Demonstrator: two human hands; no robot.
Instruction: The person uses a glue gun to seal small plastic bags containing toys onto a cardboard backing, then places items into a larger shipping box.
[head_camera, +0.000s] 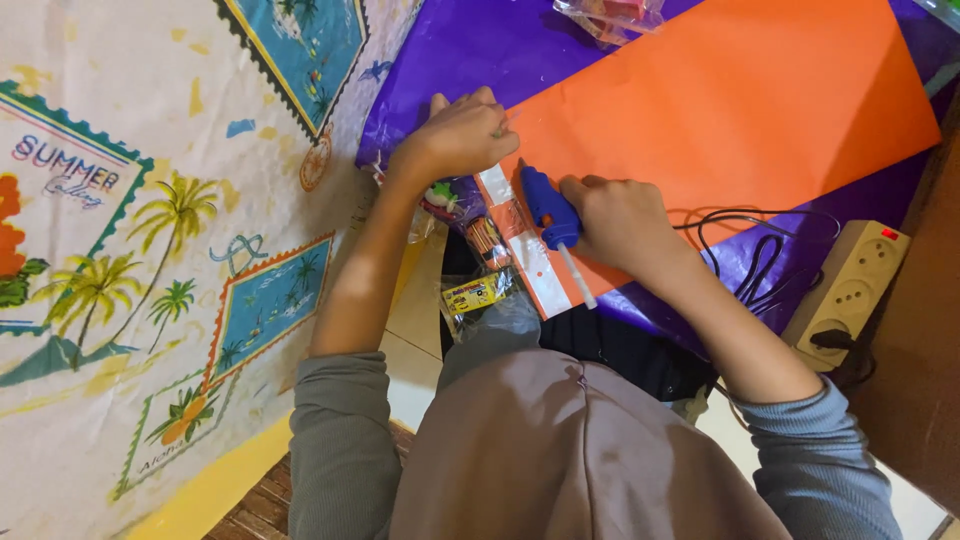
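Blue glue gun (548, 208) with white stick jutting from its back, gripped in right hand (622, 222), lying on orange paper sheet's (720, 100) near edge. Left hand (462, 135) curled, pressing that edge just beside.

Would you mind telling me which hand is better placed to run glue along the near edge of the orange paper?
The right hand, most likely: it already grips the blue glue gun over that edge of the orange paper. The left hand presses the paper flat.

Orange paper sheet (720, 110), purple plastic (470, 50), blue glue gun (548, 208), perhaps beige power strip (850, 285)
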